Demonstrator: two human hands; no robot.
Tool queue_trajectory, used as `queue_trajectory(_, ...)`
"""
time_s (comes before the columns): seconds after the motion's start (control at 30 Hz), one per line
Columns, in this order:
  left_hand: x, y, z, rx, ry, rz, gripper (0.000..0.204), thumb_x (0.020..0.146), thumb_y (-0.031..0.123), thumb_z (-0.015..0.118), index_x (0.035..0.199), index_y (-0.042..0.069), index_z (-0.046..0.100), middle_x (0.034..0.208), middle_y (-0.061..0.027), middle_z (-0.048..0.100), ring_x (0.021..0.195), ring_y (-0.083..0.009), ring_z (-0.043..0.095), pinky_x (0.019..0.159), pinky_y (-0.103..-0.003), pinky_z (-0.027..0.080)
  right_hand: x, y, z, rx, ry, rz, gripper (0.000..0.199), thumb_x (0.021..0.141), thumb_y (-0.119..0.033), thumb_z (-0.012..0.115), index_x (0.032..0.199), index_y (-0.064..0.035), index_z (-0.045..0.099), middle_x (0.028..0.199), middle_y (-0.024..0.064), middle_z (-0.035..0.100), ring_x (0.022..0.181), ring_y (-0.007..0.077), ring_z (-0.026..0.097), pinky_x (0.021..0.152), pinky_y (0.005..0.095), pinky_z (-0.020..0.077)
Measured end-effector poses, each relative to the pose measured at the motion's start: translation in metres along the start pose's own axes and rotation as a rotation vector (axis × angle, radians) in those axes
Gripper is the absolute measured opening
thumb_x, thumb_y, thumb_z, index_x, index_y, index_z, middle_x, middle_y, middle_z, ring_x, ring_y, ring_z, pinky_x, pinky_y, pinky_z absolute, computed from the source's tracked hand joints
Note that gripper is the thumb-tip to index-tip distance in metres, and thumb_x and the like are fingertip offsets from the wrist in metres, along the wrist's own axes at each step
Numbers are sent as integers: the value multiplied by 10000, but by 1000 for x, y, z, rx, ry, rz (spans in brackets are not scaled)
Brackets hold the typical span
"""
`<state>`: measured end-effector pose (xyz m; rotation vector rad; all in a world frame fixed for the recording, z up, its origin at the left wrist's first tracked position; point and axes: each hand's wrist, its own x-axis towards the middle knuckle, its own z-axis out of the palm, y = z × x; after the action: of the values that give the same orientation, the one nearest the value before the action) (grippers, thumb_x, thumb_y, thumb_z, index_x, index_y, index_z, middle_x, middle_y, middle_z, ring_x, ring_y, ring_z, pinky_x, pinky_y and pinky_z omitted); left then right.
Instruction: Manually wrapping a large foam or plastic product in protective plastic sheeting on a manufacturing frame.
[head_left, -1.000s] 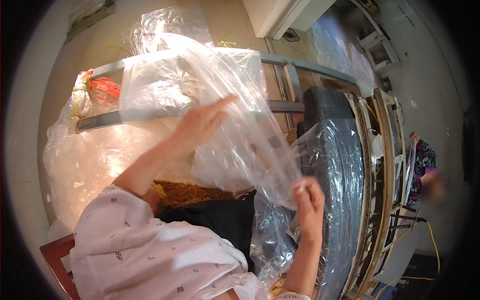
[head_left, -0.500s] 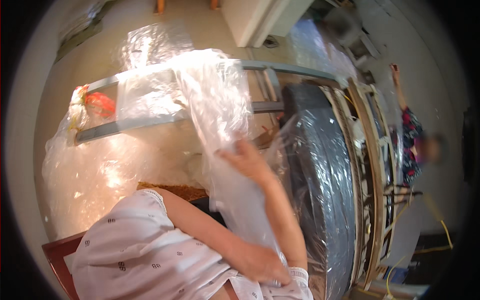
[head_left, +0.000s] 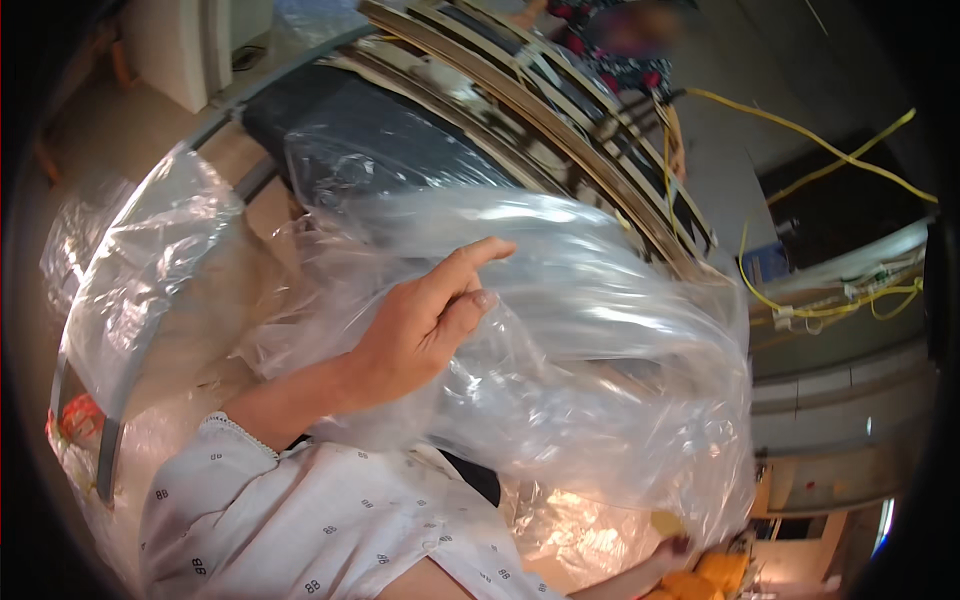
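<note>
A large clear plastic sheet (head_left: 600, 330) spreads in loose folds across the middle, in front of a dark grey padded piece (head_left: 350, 120) that is itself wrapped in clear film. My left hand (head_left: 420, 315) is over the sheet, its index finger stretched out and its other fingers curled toward the thumb. Film gathers at the thumb tip, so the hand appears to grip it. At the lower right, my right hand (head_left: 672, 552) reaches out to the sheet's far right end, its fingers closed at the film; they look small there.
Slatted wooden frames (head_left: 520, 100) stand beyond the padded piece, with another person (head_left: 610, 60) behind them. A grey metal frame (head_left: 112, 440) draped with film is at left. Yellow cables (head_left: 830, 160) hang at the right. Orange items (head_left: 715, 570) sit near my right hand.
My view has swung right. The sheet now spreads wide over the front of the padded piece. My left hand has risen to the middle; my right arm has reached out to the lower right.
</note>
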<state>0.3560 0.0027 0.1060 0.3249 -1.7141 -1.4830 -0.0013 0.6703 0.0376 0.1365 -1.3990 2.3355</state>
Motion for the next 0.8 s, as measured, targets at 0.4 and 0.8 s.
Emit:
queue_trajectory(0.4, 56, -106, 143, 119, -326, -132, 133, 896, 131, 512, 871, 4, 544, 660, -26, 503, 623, -86, 440, 582, -248, 388, -144, -91, 129, -1475, 64, -727, 270, 952, -120, 427, 1117, 44, 564, 1126, 143, 584, 1034, 266, 540, 912, 346, 414)
queue_trajectory(0.8, 61, -46, 106, 352, -297, 97, 123, 856, 140, 582, 871, 19, 594, 754, -30, 567, 638, -125, 530, 589, -249, 406, -231, 136, 421, -554, -1032, 162, 176, 875, -70, 516, 1039, -11, 539, 925, 71, 575, 837, 131, 531, 751, 248, 423)
